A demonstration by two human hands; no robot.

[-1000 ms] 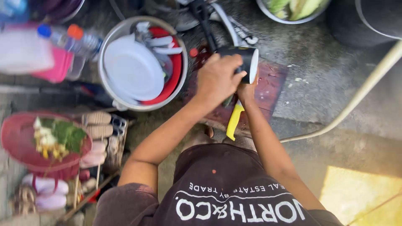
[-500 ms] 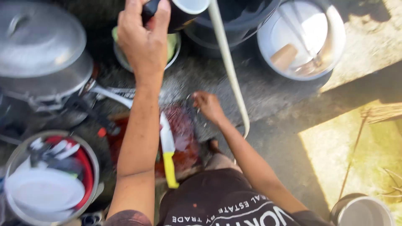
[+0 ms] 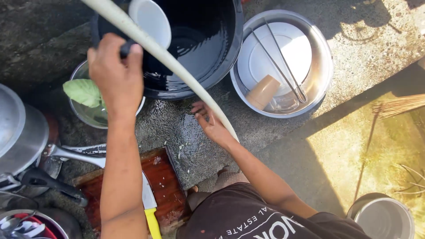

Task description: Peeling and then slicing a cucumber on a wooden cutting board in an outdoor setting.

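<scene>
Dipper held over a dark water tub, other hand flat on wet concrete.

The left hand (image 3: 116,77) is clenched around the dark handle of a white-lined dipper (image 3: 150,22) at the far-left rim of the black tub (image 3: 199,40). The right hand (image 3: 210,124), fingers spread, rests on the ground just beside a pale hose (image 3: 177,66). Right lies a steel basin (image 3: 318,84) with tongs (image 3: 283,66); near left, a yellow-handled knife (image 3: 149,208) on a red board (image 3: 164,186).

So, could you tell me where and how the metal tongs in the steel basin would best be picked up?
Probably by the two long thin arms near their middle, pinching them together from above. The tongs lie slanted across the white plate inside the steel basin, arms spread and exposed on top. Their lower tips sit close to the tan cup, so the upper stretch looks freer.
</scene>
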